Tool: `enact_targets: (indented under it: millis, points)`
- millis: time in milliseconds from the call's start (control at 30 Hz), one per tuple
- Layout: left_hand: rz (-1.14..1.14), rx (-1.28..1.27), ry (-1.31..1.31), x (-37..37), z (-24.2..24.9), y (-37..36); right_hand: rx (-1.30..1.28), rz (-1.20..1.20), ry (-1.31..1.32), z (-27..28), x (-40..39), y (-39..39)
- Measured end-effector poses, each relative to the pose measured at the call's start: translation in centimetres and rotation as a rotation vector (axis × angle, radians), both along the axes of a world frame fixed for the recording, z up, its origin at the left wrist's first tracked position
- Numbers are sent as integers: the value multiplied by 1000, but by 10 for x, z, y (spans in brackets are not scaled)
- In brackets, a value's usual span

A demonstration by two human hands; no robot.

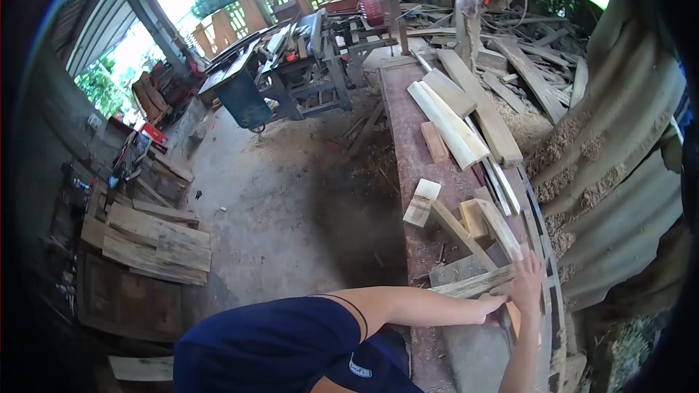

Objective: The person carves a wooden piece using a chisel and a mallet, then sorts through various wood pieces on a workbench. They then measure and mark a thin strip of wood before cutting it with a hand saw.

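My right hand (527, 280) reaches up the right side of the workbench (422, 251). Its fingers are stretched out over the near end of a pale wooden piece (499, 227). Close by, my left hand (492, 308) comes in from the left beside my right wrist; its fingers are mostly hidden. A rough wooden strip (473, 285) lies just beyond my left hand. Under both hands, a narrow orange-brown wood edge (514, 318) shows beside a grey flat surface (470, 353). Small wood blocks (422, 202) and a slanting stick (460, 231) lie farther up the bench.
Long planks (448, 124) cover the bench's far end. Scrap wood (531, 65) is heaped behind it. A sawdust-covered sheet (611, 131) hangs along the right. Across the floor stand a cluttered work table (306, 65), a blue bin (244, 102) and stacked boards (156, 240).
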State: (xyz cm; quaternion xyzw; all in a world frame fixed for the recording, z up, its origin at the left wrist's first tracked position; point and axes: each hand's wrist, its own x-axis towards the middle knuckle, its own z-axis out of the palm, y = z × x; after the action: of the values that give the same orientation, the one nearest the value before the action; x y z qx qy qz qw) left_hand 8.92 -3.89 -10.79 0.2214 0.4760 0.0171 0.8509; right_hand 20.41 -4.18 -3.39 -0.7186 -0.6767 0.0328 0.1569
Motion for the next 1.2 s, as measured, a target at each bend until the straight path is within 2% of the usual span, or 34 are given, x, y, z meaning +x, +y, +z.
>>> enact_targets:
  millis: [33, 67, 167, 200, 233, 300, 367, 433, 467, 533, 600, 667, 700, 733, 800, 833, 900, 1067, 1200]
  points:
    - [-4, 3, 13, -4, 8, 1, -29, 104, -213, -3, -4, 13]
    - [-6, 5, 29, -9, 14, 4, -23, 128, -210, -3, -5, 21]
    - [-28, -116, -148, -20, 10, 10, -171, 313, -129, -13, -4, 43]
    - [-25, -185, -230, -24, 28, 11, -239, 303, -84, -24, 2, 46]
    - [36, -201, -196, -27, 45, 11, -308, 294, -40, -40, 11, 46]
    - [-10, -204, -159, -39, 51, 20, -372, 114, 106, -72, 35, 35]
    - [-15, -214, -132, -67, 60, 31, -401, -125, 130, -41, 28, 5]
    - [-122, -214, -422, -113, 67, 45, -559, -236, 174, -48, 40, -4]
    - [-119, -211, -425, -133, 66, 53, -557, -234, 171, -54, 44, -8]
    - [28, -203, -261, -178, 53, 69, -741, -158, 10, -73, 50, -11]
    - [166, -206, -146, -226, 35, 86, -834, -164, 7, -87, 55, 2]
    - [284, -215, -124, -281, 38, 106, -961, -167, 33, -90, 47, 11]
    - [319, -212, -135, -308, 36, 118, -968, -214, 187, -90, 42, 15]
    - [355, -209, -143, -334, 33, 130, -958, -290, 309, -65, 17, 25]
    - [451, -183, -176, -385, 30, 156, -896, -239, 123, -73, 7, 34]
    - [489, -143, -208, -412, 27, 170, -744, -181, 157, -114, 30, 24]
    - [569, -88, -205, -463, 30, 199, -826, -204, 83, -87, 0, 39]
    - [777, 14, -132, -591, 45, 262, -492, -451, -153, -90, -81, 111]
    - [1004, -56, 1, -679, 26, 305, -232, -666, -329, -81, -142, 142]
